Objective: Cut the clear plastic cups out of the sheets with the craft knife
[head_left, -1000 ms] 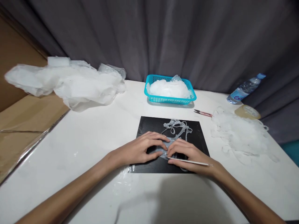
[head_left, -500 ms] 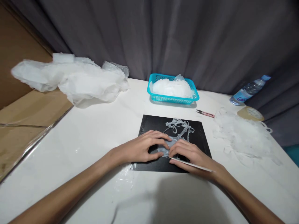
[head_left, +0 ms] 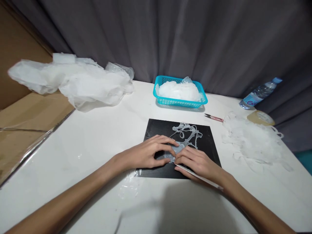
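A translucent, milky piece [head_left: 178, 148] with small round bumps lies on a black mat [head_left: 207, 152]; loose thin strands [head_left: 191, 135] trail from its far side. My left hand [head_left: 157, 151] rests on the piece's left part, thumb and fingers apart, fingertips pressing it down. Closed around a thin white stick-like tool [head_left: 200, 176] is my right hand [head_left: 198, 161], its fingertips at the piece's near right edge. The tool's tip is hidden by the fingers, so its exact kind does not show.
Behind the mat stands a blue basket [head_left: 180, 103] of white translucent material. Pink-handled thread snips [head_left: 214, 118], a heap of clear scraps [head_left: 253, 143], a tape roll [head_left: 260, 117] and a water bottle [head_left: 260, 94] are right. White plastic bags [head_left: 92, 84] lie left, beside cardboard [head_left: 34, 110].
The near end of the white tool in my right hand has dipped slightly towards me. My left hand stays on the piece. The whole view has shifted a little.
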`<state>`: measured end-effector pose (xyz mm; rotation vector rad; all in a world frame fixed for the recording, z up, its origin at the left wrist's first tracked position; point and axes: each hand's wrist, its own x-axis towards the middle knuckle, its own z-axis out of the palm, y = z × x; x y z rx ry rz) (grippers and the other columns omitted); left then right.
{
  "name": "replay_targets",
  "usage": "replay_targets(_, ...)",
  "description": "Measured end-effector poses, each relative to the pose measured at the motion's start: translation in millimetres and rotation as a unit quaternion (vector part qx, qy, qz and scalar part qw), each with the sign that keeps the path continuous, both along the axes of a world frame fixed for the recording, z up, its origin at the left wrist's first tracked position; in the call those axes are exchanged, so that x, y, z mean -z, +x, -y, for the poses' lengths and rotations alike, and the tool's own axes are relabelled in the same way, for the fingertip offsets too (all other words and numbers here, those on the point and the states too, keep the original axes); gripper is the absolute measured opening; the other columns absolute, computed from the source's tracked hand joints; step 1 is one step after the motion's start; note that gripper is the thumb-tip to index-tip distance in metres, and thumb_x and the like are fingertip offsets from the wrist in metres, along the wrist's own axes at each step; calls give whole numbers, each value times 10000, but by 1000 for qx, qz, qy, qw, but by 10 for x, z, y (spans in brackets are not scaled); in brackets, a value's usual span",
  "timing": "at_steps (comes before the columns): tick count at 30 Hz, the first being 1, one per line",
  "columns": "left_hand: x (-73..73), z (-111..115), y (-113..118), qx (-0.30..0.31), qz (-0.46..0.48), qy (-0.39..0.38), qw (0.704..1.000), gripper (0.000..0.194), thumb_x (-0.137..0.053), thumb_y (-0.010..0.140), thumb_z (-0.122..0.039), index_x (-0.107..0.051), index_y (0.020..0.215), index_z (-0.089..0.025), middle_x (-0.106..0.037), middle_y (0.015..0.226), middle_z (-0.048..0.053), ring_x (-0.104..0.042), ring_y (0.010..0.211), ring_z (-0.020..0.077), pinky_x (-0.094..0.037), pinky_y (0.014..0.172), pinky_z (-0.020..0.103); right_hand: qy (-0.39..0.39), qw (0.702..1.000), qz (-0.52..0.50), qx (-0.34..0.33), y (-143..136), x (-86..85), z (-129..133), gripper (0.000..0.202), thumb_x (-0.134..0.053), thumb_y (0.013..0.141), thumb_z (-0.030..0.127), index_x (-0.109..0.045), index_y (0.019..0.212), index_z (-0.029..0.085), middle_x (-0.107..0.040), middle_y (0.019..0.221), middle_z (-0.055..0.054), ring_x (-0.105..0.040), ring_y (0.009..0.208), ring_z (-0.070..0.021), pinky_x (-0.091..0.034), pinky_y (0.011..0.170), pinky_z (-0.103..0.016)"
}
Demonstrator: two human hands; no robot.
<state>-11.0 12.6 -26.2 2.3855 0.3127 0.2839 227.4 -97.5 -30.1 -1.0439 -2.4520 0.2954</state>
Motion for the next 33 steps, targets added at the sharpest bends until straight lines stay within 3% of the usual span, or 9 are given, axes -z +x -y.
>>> replay_targets(11, 16, -15, 6, -1, 12, -12, 1000, 270, -699, 946, -192, -743, 1189, -299, -616, 1497, 42, -545, 1399, 282, -412, 1170, 453, 6, 1000, -12, 3, 16, 8, 11, 124, -525, 1072, 270, -633, 1056, 210, -739, 974, -51, -689, 918, -189, -550, 800, -314)
replay_targets(19, 40, -31, 12, 1, 3, -20, 1000, 235, -699, 963, -235, -742, 1188, -286, -587, 1517, 52, -518, 1420, 278, -379, 1183, 413, 96, 995, 4, 13, -29, 108, 5, 86, -603, 1036, 235, -646, 995, 173, -720, 913, -40, -652, 833, -176, -518, 725, -299)
replay_targets(26, 32, -57, -7, 13, -11, -43, 999, 162, -698, 991, -293, -749, 1145, -297, -551, 1549, 35, -496, 1434, 266, -366, 1184, 398, 45, 999, 13, 3, 1, 131, 57, 152, -519, 993, 80, -588, 934, 202, -690, 978, -39, -621, 903, -179, -496, 740, -300)
replay_targets(33, 29, -64, 5, 12, -17, -63, 998, 175, -691, 1000, -341, -752, 1157, -296, -555, 1543, 45, -483, 1445, 273, -354, 1194, 418, 77, 997, -8, 6, -21, 127, 42, 65, -577, 999, 120, -585, 972, 179, -708, 952, -32, -633, 858, -168, -498, 730, -287)
